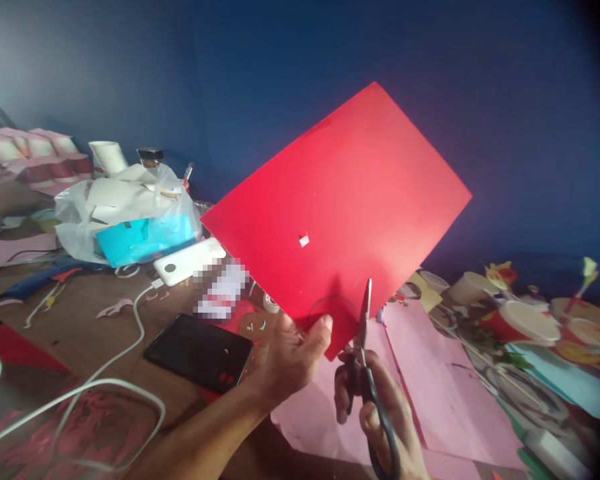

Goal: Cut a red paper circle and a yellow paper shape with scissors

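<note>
A large red sheet of paper (350,193) is held up, tilted, in front of the blue wall. My left hand (300,353) pinches its lower corner, the thumb on the near face beside a faint curved line. A small white scrap (305,239) lies on the sheet. My right hand (380,407) has its fingers through the black handles of a pair of scissors (364,327). The blades point upward at the sheet's lower right edge, close to my left thumb. Whether they touch the paper is unclear.
A black phone (200,351), a white power bank (190,261) with a cable, and a plastic bag (77,220) are on the left. Pink paper (445,387) lies below the hands. Several paper cups (527,322) stand at the right.
</note>
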Demonstrator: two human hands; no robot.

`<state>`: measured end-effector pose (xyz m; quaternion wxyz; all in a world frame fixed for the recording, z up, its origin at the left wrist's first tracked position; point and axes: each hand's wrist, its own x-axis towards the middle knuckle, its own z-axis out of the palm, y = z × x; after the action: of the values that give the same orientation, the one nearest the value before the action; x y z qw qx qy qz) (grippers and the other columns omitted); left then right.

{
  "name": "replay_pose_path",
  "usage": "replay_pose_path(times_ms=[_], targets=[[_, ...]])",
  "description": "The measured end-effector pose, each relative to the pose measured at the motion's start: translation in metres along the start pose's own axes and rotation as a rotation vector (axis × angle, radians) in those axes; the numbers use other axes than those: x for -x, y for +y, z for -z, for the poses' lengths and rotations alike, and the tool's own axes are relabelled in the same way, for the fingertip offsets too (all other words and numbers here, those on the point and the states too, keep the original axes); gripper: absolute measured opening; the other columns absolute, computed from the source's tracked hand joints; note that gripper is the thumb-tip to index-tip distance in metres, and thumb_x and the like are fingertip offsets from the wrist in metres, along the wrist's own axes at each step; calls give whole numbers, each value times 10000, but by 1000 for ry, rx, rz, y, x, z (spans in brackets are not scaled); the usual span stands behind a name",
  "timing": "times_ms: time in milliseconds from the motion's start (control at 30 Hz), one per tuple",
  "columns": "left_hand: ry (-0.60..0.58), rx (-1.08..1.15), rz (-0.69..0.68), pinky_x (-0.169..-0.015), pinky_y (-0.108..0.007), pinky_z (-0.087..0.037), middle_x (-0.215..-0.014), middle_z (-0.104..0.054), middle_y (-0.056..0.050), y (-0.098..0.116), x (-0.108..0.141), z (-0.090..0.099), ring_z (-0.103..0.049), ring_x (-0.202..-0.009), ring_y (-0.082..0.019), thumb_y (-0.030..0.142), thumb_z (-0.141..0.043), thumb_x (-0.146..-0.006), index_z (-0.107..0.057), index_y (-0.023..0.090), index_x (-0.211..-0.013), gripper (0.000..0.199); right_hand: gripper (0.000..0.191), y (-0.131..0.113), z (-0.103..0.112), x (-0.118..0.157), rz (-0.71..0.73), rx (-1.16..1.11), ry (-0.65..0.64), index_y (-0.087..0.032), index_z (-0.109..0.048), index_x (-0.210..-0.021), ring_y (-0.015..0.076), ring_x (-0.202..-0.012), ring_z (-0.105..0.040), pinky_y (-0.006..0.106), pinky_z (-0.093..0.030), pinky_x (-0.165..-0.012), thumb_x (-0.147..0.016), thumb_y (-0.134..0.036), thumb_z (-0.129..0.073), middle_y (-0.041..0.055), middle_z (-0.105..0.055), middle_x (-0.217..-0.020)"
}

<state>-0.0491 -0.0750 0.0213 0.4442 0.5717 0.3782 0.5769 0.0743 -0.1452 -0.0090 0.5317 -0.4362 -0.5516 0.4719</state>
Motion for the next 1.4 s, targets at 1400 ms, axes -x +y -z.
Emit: replay_pose_path(times_ms=[1400], targets=[[8, -20, 41, -559, -226, -433, -570, -489, 21, 4, -4, 7, -425, -521, -96, 190, -565, -737, -529, 165, -663, 85, 484, 2, 0, 3, -43, 23, 21, -239, -438, -1046, 123, -507, -373, 239, -302, -462, -771, -632, -505, -41, -454, -593]])
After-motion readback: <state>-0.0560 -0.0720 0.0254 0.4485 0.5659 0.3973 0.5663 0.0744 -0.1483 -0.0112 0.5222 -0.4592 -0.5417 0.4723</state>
